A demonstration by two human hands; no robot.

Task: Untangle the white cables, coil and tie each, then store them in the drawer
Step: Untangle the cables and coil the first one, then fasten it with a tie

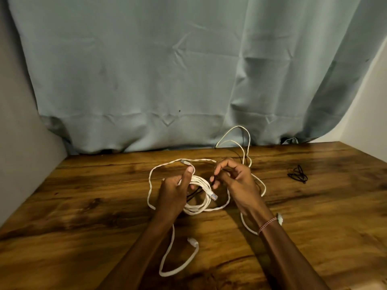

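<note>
My left hand (174,190) grips a small coil of white network cable (199,203), whose clear plug (214,195) sticks out to the right. My right hand (234,178) pinches a thin black tie (212,182) that runs across the coil. A second, braided white cable (151,181) lies loose around the coil in a wide loop. Its one end (185,162) rests near my left thumb, and another connector (192,241) lies near the table's front. More white cable (240,132) arches up against the curtain behind.
The wooden table (94,206) carries several spare black ties (297,174) at the right. A blue-grey curtain (167,70) hangs behind the table. A grey wall (18,143) closes the left side, a white wall (368,114) the right. No drawer is in view.
</note>
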